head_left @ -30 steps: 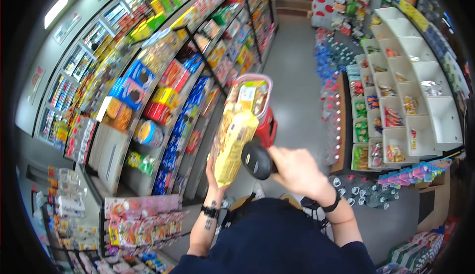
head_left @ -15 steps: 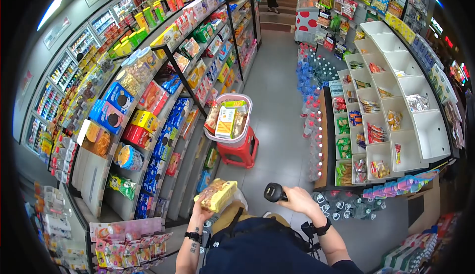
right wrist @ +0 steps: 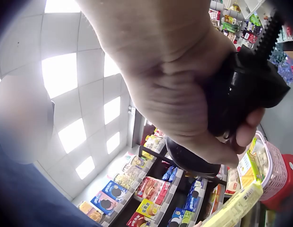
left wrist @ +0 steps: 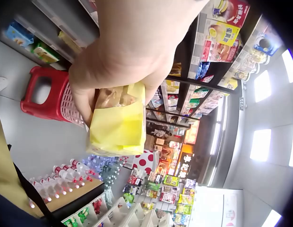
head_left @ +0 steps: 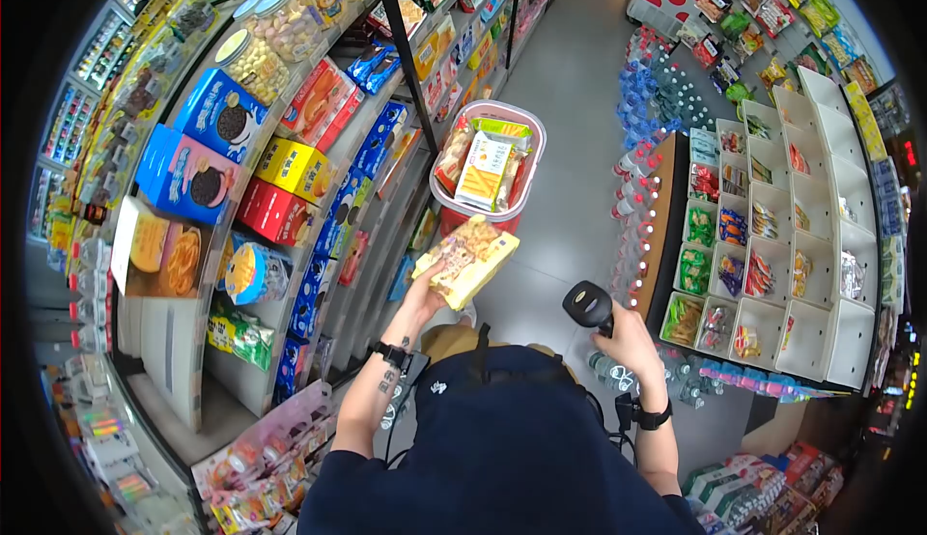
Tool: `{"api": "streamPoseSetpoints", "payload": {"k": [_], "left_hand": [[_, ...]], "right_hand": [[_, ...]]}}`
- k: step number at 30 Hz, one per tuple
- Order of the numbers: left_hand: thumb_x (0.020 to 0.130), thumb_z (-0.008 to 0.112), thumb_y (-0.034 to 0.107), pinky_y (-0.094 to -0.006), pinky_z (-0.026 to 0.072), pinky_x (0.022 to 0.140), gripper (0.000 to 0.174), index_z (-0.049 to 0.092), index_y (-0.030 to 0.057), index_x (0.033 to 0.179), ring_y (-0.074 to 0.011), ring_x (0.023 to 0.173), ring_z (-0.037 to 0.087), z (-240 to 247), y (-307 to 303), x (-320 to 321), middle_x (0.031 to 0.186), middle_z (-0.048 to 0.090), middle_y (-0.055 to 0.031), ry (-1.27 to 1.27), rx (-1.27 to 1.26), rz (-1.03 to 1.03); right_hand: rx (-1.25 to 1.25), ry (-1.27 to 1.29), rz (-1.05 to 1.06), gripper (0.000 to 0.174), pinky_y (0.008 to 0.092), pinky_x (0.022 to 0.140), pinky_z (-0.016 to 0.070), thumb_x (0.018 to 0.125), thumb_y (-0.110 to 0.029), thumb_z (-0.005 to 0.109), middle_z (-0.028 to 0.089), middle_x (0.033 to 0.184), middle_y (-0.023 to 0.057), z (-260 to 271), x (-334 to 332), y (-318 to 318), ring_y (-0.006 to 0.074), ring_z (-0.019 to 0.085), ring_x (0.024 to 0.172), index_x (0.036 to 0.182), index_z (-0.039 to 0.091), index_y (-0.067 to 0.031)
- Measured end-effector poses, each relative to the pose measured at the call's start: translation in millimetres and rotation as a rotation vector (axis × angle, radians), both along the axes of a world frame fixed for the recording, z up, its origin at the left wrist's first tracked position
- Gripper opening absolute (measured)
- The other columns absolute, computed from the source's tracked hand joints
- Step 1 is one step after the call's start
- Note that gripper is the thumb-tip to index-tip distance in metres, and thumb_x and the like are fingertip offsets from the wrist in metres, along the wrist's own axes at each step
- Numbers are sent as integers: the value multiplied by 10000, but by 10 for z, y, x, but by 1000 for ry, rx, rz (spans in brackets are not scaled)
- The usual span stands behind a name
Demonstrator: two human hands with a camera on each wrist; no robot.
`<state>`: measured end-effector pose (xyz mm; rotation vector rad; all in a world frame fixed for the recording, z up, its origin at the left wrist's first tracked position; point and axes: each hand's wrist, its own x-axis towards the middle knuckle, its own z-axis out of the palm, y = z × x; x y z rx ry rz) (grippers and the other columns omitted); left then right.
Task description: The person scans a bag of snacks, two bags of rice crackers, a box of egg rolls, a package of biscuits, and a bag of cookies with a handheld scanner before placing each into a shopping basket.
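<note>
Step in hand looks like scanning one item: pack in one hand, scanner in the other, the two apart in the head view. Left hand (head_left: 421, 295), just left of centre in the frame, grasps a yellow snack pack (head_left: 475, 269); left wrist view shows thumb and fingers clamped on its two sides. Pack sits mid-frame, tilted, in the air just below the pink basket (head_left: 537, 163) as the picture runs. Right hand (head_left: 632, 344), right of centre and lower, grips a black handheld scanner (head_left: 587, 303), its head toward the upper left of that hand. Can't tell whether it's reading; no barcode I can make out on the pack.

Basket, upper centre, holds other packets, a white-and-yellow packet (head_left: 485, 173) on top, and stands on a red stool (left wrist: 56, 92). Stocked shelf boxes (head_left: 224, 115) fill the left of the frame.

My read: next move calls for turning the pack's code side to the scanner and lining both up, wrist steady. Likely snags: glare or creases on the wrapper, or a finger covering the code.
</note>
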<state>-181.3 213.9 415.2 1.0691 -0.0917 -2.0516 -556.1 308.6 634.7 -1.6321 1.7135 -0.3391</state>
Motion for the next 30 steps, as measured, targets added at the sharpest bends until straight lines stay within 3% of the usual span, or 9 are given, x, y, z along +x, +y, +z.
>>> {"api": "streamPoseSetpoints", "payload": {"k": [3, 8, 15, 19, 21, 24, 25, 27, 30], "left_hand": [[998, 645, 225, -510, 490, 1067, 545, 441, 56, 1474, -289, 1295, 589, 75, -466, 78, 1428, 590, -133, 39, -19, -42], [967, 697, 297, -490, 520, 1006, 547, 494, 86, 1429, -263, 1177, 647, -265, -1233, 10, 1306, 659, -105, 49, -2, -107], [948, 722, 243, -514, 506, 1040, 522, 504, 85, 1396, -275, 1189, 641, -561, -1976, -394, 1286, 663, -117, 126, 35, -103], [906, 771, 183, -446, 606, 862, 516, 540, 72, 1354, -253, 1028, 704, -722, -2335, -664, 1214, 685, -106, 54, -2, -108], [909, 765, 164, -469, 569, 957, 558, 503, 75, 1394, -264, 1122, 666, -525, -2563, -780, 1256, 657, -101, 14, -35, -171], [861, 776, 67, -380, 622, 793, 621, 488, 34, 1410, -225, 1026, 690, -222, -2963, -975, 1227, 664, -86, -386, -443, -275], [821, 800, 60, -361, 617, 804, 625, 509, 59, 1374, -216, 1044, 687, -468, -3201, -1011, 1218, 670, -94, -569, -586, -294], [734, 848, 75, -361, 524, 988, 692, 504, 38, 1333, -252, 1167, 639, -153, -3516, -1096, 1236, 661, -127, -852, -738, -365], [702, 848, 96, -380, 507, 1004, 692, 511, 60, 1305, -273, 1155, 642, 174, -3855, -1278, 1228, 654, -143, -1137, -1039, -495]], "right_hand": [[-4, 53, -55, 410, 512, 764, 497, 758, -85, 732, 653, 832, 293, 22, 181, -259, 496, 635, 893, 1109, 560, 37], [-2, 14, -191, 385, 492, 764, 507, 782, -77, 732, 655, 844, 297, 71, 440, -500, 496, 639, 900, 1106, 555, 34], [53, 80, -364, 404, 467, 739, 523, 776, -79, 745, 669, 830, 268, 71, 403, -452, 471, 671, 864, 1126, 573, 24], [50, 52, -449, 424, 452, 743, 534, 782, -86, 743, 682, 805, 237, 12, 277, -375, 434, 695, 818, 1164, 590, 13], [70, 50, -478, 432, 448, 752, 537, 781, -86, 743, 688, 816, 236, 9, 201, -371, 429, 699, 822, 1174, 590, 12], [92, 36, -530, 444, 446, 768, 541, 782, -86, 741, 696, 841, 239, 8, 74, -368, 427, 703, 837, 1187, 590, 12], [95, 29, -554, 448, 446, 776, 542, 783, -87, 740, 698, 854, 244, 4, 26, -378, 428, 703, 849, 1192, 589, 13], [61, 29, -571, 450, 450, 779, 541, 783, -87, 739, 699, 868, 249, -22, -84, -391, 433, 702, 864, 1194, 587, 15], [34, 34, -592, 457, 457, 782, 540, 782, -87, 739, 699, 888, 259, -50, -228, -393, 443, 697, 890, 1200, 583, 16]]}}
